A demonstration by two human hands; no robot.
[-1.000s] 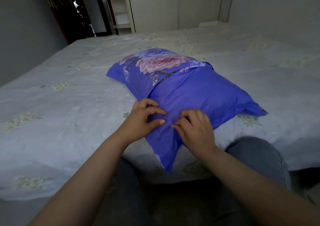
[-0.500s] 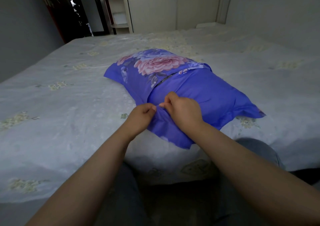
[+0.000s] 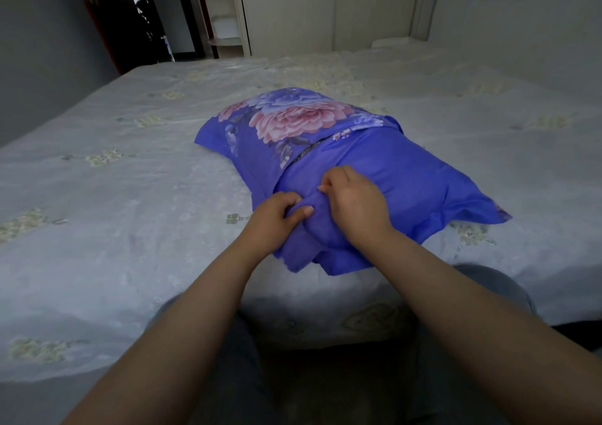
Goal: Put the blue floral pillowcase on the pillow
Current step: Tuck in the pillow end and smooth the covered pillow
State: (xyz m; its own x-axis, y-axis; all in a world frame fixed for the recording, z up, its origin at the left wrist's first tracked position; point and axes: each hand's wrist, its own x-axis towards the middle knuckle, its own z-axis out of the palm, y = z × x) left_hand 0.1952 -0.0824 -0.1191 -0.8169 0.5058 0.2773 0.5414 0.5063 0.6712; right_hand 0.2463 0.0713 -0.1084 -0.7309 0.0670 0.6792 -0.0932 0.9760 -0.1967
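- A blue floral pillowcase [image 3: 384, 177] covers a plump pillow lying across the middle of a bed [image 3: 114, 229], its printed pink and blue flowers at the far end and plain blue cloth nearest the camera.
- The left hand [image 3: 277, 219] pinches a bunched fold of the plain cloth at the pillow's near end, thumb pressed over the gathered fabric.
- The right hand [image 3: 355, 203], just beside it, has its fingers curled into the same fold of cloth.
- The bed's pale sheet carries faint yellowish flower patches; a cream wardrobe [image 3: 325, 10] stands beyond.
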